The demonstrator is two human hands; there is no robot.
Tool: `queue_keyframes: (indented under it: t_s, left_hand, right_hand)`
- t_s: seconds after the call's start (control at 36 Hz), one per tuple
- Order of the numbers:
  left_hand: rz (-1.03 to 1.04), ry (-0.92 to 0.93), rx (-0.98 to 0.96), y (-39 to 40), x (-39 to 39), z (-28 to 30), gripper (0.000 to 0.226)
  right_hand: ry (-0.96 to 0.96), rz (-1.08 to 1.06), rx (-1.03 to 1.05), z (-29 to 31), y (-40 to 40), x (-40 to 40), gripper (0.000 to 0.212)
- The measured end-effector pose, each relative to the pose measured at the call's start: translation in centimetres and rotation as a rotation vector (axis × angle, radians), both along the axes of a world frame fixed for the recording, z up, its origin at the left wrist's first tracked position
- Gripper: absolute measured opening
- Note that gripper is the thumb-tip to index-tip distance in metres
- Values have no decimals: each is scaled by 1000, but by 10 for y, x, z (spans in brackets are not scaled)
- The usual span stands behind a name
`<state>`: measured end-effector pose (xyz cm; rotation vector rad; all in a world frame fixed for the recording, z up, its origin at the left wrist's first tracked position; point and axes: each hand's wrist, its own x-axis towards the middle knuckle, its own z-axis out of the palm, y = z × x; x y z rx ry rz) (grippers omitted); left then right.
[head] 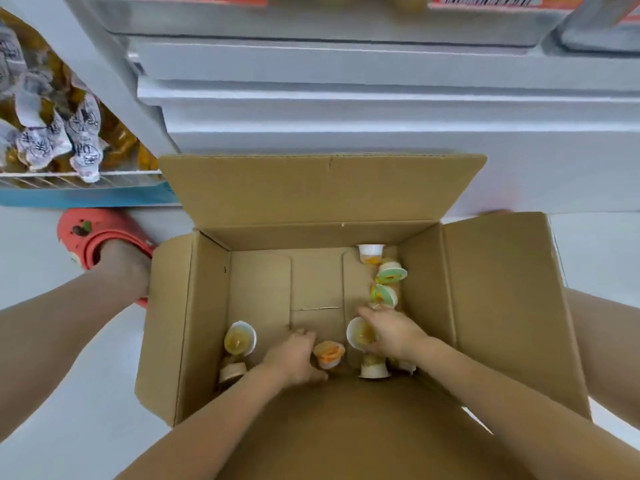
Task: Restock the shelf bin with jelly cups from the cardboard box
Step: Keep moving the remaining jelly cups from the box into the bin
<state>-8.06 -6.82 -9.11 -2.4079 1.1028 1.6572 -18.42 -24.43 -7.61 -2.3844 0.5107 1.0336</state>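
A person crouches over an open cardboard box (207,306) on a pale floor (69,393), both hands down inside it, gathering the last jelly cups for the shelf above. The near flap of the box fills the bottom of the view, and both forearms reach over it.

The left hand (294,355) rests palm-down on the box bottom just beside an orange-filled jelly cup (329,353); its fingers are loosely spread and hold nothing. The right hand (388,332) has its fingers curled round a white cup (358,334) tipped on its side, and seems to be closing on it rather than lifting it yet. More cups lie below that hand, near the box's front wall.

The work appears to be in its pick-up stage, with the box nearly empty. A yellowish cup (240,339) lies toward the left wall, another cup (232,372) below it. Along the right wall are two cups with green lids (389,275) and, at the far corner, one upright white cup (370,252). The next move likely calls for securing the gripped cup, taking the orange one with the free hand, and raising both toward the bin.

Beyond the box, a red sandal (90,233) shows at the left. White shelf fronts (381,116) rise behind, and a wire rack (52,133) of wrapped snacks stands at far left. The bin to be restocked cannot be identified.
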Motion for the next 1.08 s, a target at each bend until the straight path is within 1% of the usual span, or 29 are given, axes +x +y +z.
queue_keyframes:
  t_s: [0.08, 0.14, 0.22, 0.28, 0.36, 0.42, 0.5, 0.56, 0.64, 0.69, 0.78, 0.92, 1.0, 1.08]
  left_hand:
    - [36, -5, 17, -14, -10, -7, 62]
    - [73, -21, 28, -20, -16, -11, 60]
    - [134, -34, 65, -27, -22, -18, 71]
    - [216, 2, 94, -31, -23, -21, 77]
    - [382, 63, 70, -33, -19, -22, 73]
    - [504, 49, -20, -31, -14, -23, 63]
    - [683, -7, -170, -30, 2, -19, 55]
    - [727, -33, -238, -29, 15, -16, 54]
    - [736, -63, -282, -28, 32, -13, 63]
    - [717, -70, -318, -28, 40, -7, 65]
    - [649, -57, -366, -29, 48, 7, 64]
    - [620, -43, -468, -33, 53, 40, 68]
    - [599, -41, -557, -37, 61, 69, 70]
    - [566, -21, -626, -38, 71, 108, 80]
  right_hand:
    - [-175, -282, -9, -6, -2, 3, 47]
    - [-319, -445, -70, -10, -3, 9, 44]
    - [-458, -583, -150, -17, -10, 24, 39]
    - [-478, -695, -140, -22, -16, 37, 40]
    - [-477, -912, -109, -30, -22, 55, 41]
    - [-466, -1053, -142, -35, -22, 65, 44]
    - [-408, -1204, -211, -43, -20, 77, 55]
    - [-350, -1233, -236, -49, -21, 82, 56]
    - [-306, -1264, -249, -55, -26, 87, 47]
    - [-305, -1301, -222, -57, -30, 86, 44]
    - [-379, -1338, -96, -53, -30, 78, 46]
    - [-545, -1230, 162, -21, -12, 54, 49]
    - [-604, -1138, 331, 16, -8, 49, 50]
    - [-687, -1000, 447, 66, -11, 50, 52]
